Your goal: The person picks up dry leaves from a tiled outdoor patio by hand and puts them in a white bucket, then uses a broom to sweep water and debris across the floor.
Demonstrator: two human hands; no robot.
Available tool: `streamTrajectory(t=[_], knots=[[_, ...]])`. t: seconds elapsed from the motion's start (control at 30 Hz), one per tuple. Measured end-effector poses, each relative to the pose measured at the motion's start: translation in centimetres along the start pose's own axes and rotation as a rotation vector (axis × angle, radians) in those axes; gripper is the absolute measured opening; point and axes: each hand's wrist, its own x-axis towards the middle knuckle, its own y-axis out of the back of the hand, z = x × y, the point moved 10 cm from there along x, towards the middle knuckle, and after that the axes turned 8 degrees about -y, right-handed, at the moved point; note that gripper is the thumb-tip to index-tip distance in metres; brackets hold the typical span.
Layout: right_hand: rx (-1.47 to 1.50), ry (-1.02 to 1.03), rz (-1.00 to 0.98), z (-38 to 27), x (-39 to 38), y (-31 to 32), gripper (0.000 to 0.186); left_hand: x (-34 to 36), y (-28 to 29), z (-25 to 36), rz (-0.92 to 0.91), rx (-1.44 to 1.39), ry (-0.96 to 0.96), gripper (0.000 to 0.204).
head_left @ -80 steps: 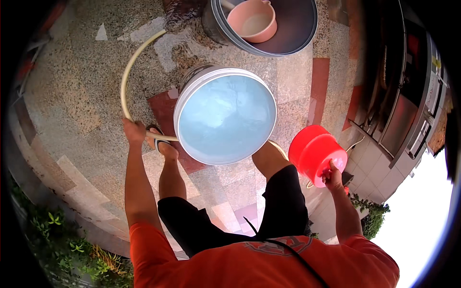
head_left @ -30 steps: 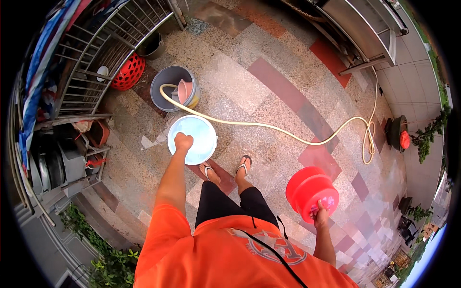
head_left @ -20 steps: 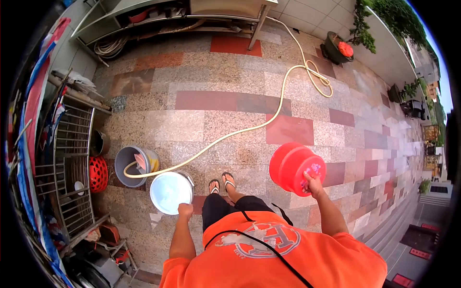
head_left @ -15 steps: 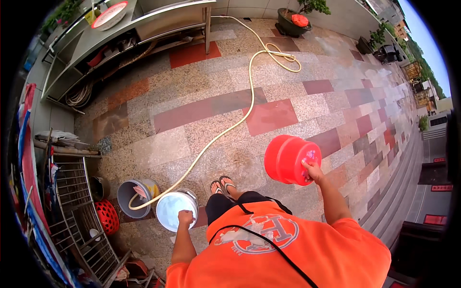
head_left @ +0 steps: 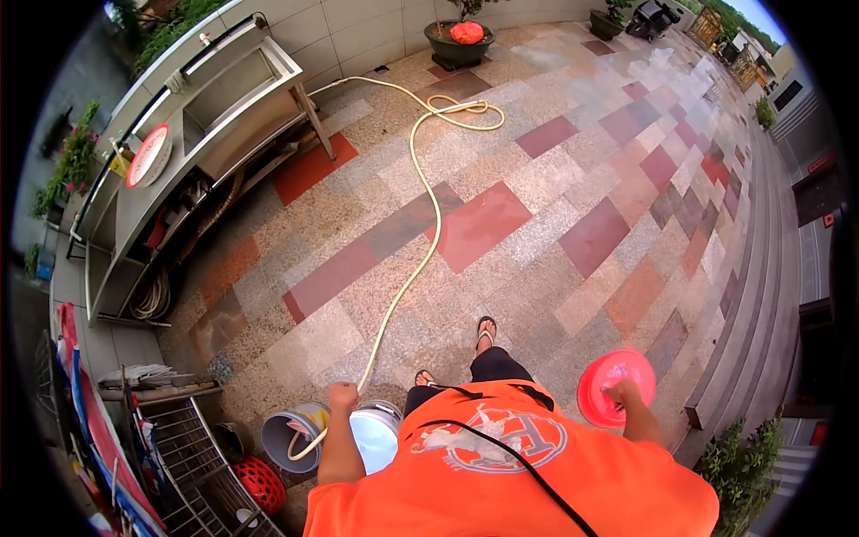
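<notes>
Hose [head_left: 438, 224], pale yellow and looping, dips into a grey bucket [head_left: 279, 431] at left. Your left hand [head_left: 342, 396] is folded into a fist, forearm over where the 2 buckets meet; the other bucket [head_left: 386, 407] holds pale-blue water. Farthest right, the tub [head_left: 617, 363] is red and round. Your right hand [head_left: 625, 396] reaches sideways, fingers clenched on the tub, which lies just beyond it.

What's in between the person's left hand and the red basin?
In the head view, from left hand to red basin: pale hose, bucket, feet, black shorts, orange shirt, tiled floor.
</notes>
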Motion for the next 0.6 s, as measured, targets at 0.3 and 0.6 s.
streamTrajectory(t=[0.3,0.6], knots=[[0.978,0.154,-0.195,-7.4,5.5,7.7,0.044,4.4,-9.9,17.5,-0.082,0.177,-0.104,0.02],[1.624,0.638,-0.465,-7.6,8.0,28.1,0.058,-1.0,-24.7,57.2,-0.253,-0.343,-0.635,0.031]])
